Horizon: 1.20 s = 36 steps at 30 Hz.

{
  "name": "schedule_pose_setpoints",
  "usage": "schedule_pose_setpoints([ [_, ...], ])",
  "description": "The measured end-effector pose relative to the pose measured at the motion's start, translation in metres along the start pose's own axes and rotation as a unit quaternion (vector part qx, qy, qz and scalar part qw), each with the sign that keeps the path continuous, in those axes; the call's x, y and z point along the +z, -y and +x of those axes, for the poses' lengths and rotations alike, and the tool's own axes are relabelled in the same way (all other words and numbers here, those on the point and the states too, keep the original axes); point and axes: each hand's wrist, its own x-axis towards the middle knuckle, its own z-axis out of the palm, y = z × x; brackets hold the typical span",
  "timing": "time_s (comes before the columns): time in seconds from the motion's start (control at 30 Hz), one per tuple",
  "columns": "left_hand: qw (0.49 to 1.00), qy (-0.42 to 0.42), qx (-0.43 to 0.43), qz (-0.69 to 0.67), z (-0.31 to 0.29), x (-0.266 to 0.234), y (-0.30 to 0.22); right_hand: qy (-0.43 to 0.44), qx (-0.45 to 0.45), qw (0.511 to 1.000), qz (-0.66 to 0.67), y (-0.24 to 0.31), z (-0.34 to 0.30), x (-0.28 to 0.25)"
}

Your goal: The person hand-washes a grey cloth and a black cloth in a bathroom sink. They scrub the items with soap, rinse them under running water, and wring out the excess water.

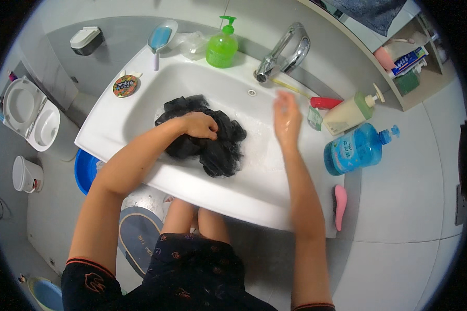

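Observation:
A wet, bunched-up black cloth lies in the white sink, with a little foam around its edges. My left hand is on top of it, fingers curled into the fabric. Over the right side of the basin, below the chrome faucet, is my right hand. It looks wet and slightly blurred, its fingers loosely extended with nothing visible in them. The cloth's shape is hidden by its folds.
A green pump bottle, a round tin and a brush with blue bristles stand along the rim. To the right are a cream pump bottle, a blue bottle and a pink hairbrush. A toilet is at far left.

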Motion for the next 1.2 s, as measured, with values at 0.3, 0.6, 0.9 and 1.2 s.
schedule_pose_setpoints([
  [0.3,1.0,0.004,-0.004,0.013,0.004,0.001,0.002,0.062,0.053,0.995,-0.063,0.009,0.082,0.037],
  [0.6,0.999,0.012,-0.028,0.022,-0.002,-0.001,-0.003,-0.071,-0.13,0.988,-0.046,0.019,0.026,0.039],
  [0.9,0.999,0.03,-0.023,0.02,0.004,0.001,0.002,0.286,0.443,0.624,0.577,0.055,0.029,0.047],
  [1.2,1.0,-0.008,-0.013,0.025,0.001,0.004,0.003,0.347,-0.304,0.871,-0.171,0.076,0.04,0.043],
])
